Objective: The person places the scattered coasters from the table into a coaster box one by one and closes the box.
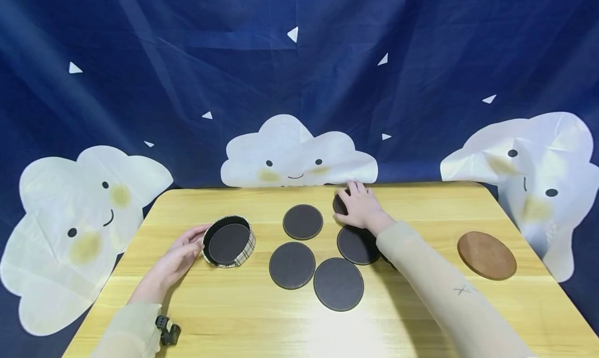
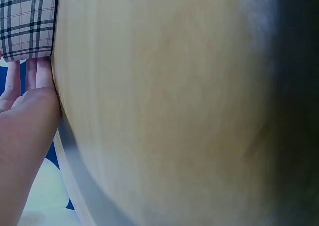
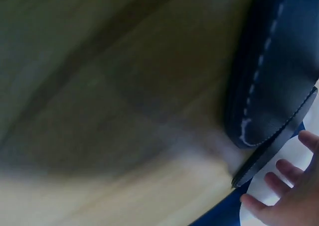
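Observation:
My left hand [image 1: 180, 256] grips the left side of a round coaster holder [image 1: 245, 251], thumb and fingers at its wall. The holder has a plaid outside and a dark inside; its plaid wall [image 2: 27, 24] shows in the left wrist view. At the back of the table, my right hand [image 1: 360, 207] reaches over a dark round coaster [image 1: 339, 204], partly covering it. Spread fingers [image 3: 279, 183] show beside the stitched coaster edges in the right wrist view. Just in front lies another dark coaster [image 1: 357, 244], partly under the wrist.
Several more dark coasters lie mid-table, among them a back one [image 1: 303, 222], a left one [image 1: 292, 265] and a front one [image 1: 339, 284]. One dark edge [image 1: 388, 263] peeks from under the right forearm. A brown disc [image 1: 486, 255] lies at the right. Behind hangs a blue curtain [image 1: 262, 77].

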{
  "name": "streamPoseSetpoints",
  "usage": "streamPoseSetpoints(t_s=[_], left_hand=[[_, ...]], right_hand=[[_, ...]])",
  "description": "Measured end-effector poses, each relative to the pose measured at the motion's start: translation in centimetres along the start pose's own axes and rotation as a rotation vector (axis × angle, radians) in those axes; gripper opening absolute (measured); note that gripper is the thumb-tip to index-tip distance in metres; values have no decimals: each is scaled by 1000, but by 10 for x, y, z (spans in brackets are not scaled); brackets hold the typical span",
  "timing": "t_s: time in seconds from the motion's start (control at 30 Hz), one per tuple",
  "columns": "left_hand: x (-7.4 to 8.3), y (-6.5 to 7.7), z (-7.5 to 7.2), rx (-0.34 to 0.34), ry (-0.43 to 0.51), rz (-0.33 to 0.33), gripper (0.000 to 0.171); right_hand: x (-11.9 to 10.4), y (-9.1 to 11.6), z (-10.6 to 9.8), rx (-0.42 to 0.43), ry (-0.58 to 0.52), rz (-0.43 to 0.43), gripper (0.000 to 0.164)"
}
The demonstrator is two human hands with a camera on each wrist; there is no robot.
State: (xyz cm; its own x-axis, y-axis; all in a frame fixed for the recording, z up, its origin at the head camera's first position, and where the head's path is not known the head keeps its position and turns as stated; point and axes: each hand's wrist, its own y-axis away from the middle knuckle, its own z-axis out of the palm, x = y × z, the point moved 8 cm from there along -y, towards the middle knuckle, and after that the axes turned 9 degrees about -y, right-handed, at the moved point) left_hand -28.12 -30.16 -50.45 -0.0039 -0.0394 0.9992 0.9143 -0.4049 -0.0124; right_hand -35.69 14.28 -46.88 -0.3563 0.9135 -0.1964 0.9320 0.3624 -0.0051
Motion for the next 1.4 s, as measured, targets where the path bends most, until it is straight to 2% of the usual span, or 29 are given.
streamPoseSetpoints(t_s=[0.17,0.43,1.13,1.4], left_hand=[[0,0,0,-3,-1,8,53],[2,0,0,-14,2,29,55],[0,3,1,18,-16,-1,52],[0,1,1,14,-9,8,53]], right_hand=[[1,2,1,-15,-13,32,74],[2,1,1,-17,-26,34,73],[2,-4,5,-37,-48,119,78],[0,-5,1,-42,-56,114,74]])
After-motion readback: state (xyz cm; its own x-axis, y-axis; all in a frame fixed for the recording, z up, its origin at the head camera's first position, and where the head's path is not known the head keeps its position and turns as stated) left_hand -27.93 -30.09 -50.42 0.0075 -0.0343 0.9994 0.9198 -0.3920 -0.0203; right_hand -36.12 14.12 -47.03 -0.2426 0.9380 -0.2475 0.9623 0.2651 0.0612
